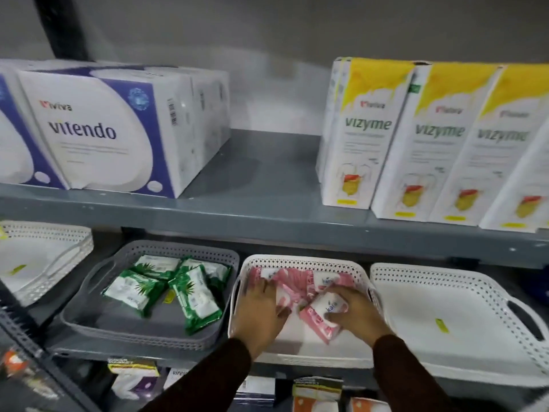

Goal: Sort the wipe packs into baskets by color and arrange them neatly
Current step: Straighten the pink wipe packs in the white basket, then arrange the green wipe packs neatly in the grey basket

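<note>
Several pink wipe packs [292, 282] lie jumbled in a white perforated basket [300, 261] on the lower shelf. My left hand [261, 312] rests flat on the packs at the basket's left side. Around one pink-and-white pack [322, 315] at the front, my right hand [355, 315] is closed. To the left, a grey basket [98, 319] holds several green wipe packs [193, 295], some tilted and overlapping.
An empty white basket [463, 328] with a yellow sticker stands at the right, another white basket [38, 257] at the far left. The grey upper shelf [261, 209] overhangs with Vitendo boxes [107, 129] and Vizyme boxes [421, 138]. More goods sit on the shelf below.
</note>
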Action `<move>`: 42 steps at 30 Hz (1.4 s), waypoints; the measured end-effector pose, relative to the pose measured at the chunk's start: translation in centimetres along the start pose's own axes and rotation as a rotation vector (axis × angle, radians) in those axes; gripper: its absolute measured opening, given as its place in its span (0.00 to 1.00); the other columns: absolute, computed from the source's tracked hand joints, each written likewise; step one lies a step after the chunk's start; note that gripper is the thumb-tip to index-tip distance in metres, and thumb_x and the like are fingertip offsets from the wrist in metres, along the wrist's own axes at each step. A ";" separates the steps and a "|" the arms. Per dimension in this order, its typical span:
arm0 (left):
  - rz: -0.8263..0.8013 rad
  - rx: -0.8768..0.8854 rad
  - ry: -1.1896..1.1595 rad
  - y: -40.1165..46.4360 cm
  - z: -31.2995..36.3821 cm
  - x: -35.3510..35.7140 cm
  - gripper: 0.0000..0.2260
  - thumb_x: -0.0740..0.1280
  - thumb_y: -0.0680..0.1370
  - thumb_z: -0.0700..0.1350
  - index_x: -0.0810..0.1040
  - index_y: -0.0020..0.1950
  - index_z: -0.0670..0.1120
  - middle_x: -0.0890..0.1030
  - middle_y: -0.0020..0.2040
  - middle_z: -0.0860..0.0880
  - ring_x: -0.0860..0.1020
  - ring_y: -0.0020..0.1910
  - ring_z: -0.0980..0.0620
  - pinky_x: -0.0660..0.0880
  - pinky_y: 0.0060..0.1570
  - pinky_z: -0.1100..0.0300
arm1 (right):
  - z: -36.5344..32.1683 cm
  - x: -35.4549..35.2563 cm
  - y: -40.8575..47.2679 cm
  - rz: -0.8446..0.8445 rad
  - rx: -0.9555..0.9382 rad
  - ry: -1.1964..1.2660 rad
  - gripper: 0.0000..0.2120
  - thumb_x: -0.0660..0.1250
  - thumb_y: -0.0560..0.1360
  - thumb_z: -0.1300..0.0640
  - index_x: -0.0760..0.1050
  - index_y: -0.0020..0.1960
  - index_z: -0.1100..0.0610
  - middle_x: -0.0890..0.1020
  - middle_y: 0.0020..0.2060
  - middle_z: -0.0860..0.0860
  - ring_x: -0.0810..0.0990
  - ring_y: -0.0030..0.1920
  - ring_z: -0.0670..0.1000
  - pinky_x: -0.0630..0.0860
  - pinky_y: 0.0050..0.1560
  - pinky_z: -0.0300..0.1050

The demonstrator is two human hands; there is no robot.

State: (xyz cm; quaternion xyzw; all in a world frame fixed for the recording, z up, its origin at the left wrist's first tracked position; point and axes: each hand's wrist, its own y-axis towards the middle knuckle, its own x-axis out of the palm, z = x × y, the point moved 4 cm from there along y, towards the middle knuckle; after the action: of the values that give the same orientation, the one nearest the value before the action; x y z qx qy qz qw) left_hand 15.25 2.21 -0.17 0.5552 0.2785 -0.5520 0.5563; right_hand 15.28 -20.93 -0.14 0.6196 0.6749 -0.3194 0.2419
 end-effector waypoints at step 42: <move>0.011 -0.236 -0.278 -6.5 -25.8 -8.6 0.15 0.69 0.73 0.38 0.81 0.60 0.45 0.84 0.51 0.43 0.82 0.49 0.43 0.77 0.47 0.58 | -21.1 15.6 -0.7 0.076 -0.207 -0.030 0.17 0.70 0.76 0.56 0.78 0.64 0.56 0.84 0.56 0.50 0.80 0.39 0.38 0.69 0.43 0.23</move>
State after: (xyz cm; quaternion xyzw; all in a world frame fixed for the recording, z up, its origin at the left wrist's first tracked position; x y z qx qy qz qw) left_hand 15.07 30.16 -0.17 0.4062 0.2586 -0.5838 0.6537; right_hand 14.31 5.07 3.00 0.6116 0.6766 -0.2479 0.3267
